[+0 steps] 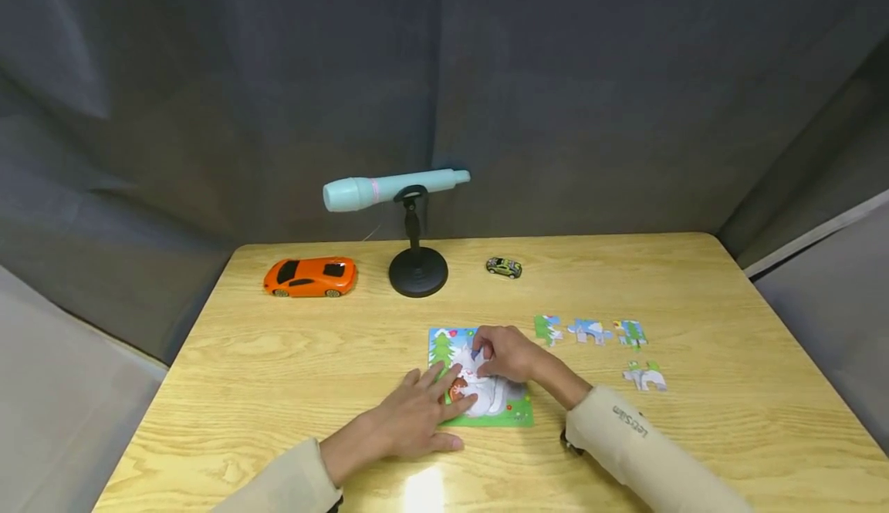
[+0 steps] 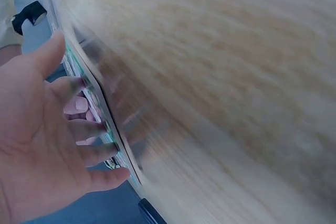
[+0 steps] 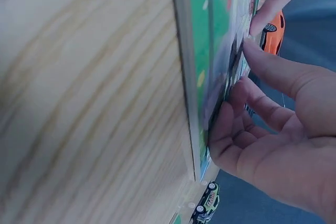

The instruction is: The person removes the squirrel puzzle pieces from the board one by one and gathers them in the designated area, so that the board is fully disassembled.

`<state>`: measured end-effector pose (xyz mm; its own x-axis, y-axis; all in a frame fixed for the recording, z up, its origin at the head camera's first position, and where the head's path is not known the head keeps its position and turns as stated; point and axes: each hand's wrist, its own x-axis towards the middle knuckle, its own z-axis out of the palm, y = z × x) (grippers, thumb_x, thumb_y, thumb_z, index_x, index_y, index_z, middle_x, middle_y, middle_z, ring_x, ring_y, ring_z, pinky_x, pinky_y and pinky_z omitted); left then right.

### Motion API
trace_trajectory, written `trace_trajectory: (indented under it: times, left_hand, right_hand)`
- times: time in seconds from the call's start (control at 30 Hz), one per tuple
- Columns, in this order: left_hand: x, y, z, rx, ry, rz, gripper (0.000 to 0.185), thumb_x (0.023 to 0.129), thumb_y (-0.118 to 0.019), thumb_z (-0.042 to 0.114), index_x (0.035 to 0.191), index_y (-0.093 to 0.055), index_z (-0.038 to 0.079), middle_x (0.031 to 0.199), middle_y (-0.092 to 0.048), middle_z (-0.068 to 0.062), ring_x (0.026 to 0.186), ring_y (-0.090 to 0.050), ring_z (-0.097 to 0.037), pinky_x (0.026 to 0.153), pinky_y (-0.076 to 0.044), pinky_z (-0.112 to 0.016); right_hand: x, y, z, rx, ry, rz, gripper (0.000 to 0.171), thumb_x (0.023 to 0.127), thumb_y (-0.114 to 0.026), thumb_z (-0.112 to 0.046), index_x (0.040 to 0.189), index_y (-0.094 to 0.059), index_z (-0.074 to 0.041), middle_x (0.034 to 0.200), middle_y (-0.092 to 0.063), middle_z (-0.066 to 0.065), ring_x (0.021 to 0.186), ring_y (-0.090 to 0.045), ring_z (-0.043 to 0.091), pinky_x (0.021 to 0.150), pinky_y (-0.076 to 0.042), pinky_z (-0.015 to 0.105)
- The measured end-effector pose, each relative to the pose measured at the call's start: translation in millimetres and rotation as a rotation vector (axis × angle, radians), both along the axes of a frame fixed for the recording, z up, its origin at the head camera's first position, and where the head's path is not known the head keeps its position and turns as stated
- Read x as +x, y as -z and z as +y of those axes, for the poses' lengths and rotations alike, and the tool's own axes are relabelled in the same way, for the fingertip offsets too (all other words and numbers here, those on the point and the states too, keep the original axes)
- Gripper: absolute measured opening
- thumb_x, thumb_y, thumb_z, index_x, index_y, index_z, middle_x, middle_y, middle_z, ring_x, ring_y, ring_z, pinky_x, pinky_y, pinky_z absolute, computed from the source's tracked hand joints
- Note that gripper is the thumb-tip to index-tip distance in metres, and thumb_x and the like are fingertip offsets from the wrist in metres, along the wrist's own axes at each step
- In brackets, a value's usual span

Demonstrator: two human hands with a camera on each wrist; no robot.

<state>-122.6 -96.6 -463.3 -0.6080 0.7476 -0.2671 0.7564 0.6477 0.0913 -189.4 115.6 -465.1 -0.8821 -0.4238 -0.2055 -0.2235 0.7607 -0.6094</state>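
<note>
A jigsaw puzzle board [image 1: 496, 420] lies on the table in front of me, showing a white animal, a green tree and grass. My left hand [image 1: 410, 420] is spread, its fingertips resting on the board's left part. In the left wrist view its fingers [image 2: 100, 153] are straight along the board. My right hand [image 1: 510, 355] pinches a puzzle piece, mostly hidden by the fingers, low over the board's upper middle. From the right wrist view, thumb and curled fingers [image 3: 226, 129] meet right at the board's surface.
Loose puzzle pieces lie to the right: a tree piece [image 1: 547, 329], a blue-white piece [image 1: 589, 332], and others [image 1: 631, 333] near them. Behind are an orange toy car [image 1: 310, 277], a light blue microphone [image 1: 396, 189] on a black stand [image 1: 418, 272], and a small patterned car [image 1: 503, 268].
</note>
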Motion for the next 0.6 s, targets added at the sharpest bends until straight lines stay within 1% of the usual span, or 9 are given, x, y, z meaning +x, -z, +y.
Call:
trace_trajectory:
  times: [0.1, 0.23, 0.4, 0.6]
  left_hand:
    - [0.6, -1.2, 1.0, -0.008, 0.002, 0.005, 0.065, 0.091, -0.039, 0.063, 0.149, -0.027, 0.035, 0.158, -0.017, -0.015, 0.145, -0.019, -0.038, 0.108, -0.031, -0.055]
    - [1.1, -2.4, 0.9, -0.034, 0.001, 0.007, 0.067, 0.090, -0.039, 0.064, 0.149, -0.027, 0.035, 0.158, -0.017, -0.016, 0.145, -0.019, -0.038, 0.109, -0.031, -0.055]
    - [-0.3, -2.3, 0.7, -0.053, 0.010, 0.011, 0.067, 0.090, -0.038, 0.065, 0.149, -0.024, 0.037, 0.159, -0.015, -0.016, 0.145, -0.018, -0.037, 0.109, -0.030, -0.055]
    - [-1.0, -3.6, 2.7, -0.044, -0.008, -0.040, 0.072, 0.087, -0.042, 0.068, 0.149, -0.024, 0.037, 0.159, -0.013, -0.016, 0.146, -0.015, -0.038, 0.111, -0.026, -0.057]
  right_hand:
    - [-0.2, -0.4, 0.1, 0.011, -0.011, 0.015, 0.021, 0.080, -0.074, -0.008, 0.096, -0.061, -0.008, 0.077, -0.055, 0.000, 0.065, -0.047, 0.011, 0.059, -0.039, 0.022]
    - [-0.5, -0.8, -0.9, -0.014, -0.020, 0.018, 0.018, 0.082, -0.071, -0.005, 0.097, -0.061, -0.006, 0.075, -0.056, 0.001, 0.064, -0.048, 0.010, 0.057, -0.039, 0.021]
    - [-1.5, -0.5, -1.4, -0.036, 0.002, -0.005, 0.016, 0.084, -0.069, -0.005, 0.097, -0.061, -0.007, 0.073, -0.055, 0.001, 0.062, -0.048, 0.010, 0.055, -0.039, 0.020]
    - [-2.7, -1.2, -0.4, -0.022, -0.004, -0.009, 0.015, 0.085, -0.068, -0.006, 0.097, -0.060, -0.007, 0.073, -0.055, -0.001, 0.063, -0.048, 0.010, 0.056, -0.040, 0.021]
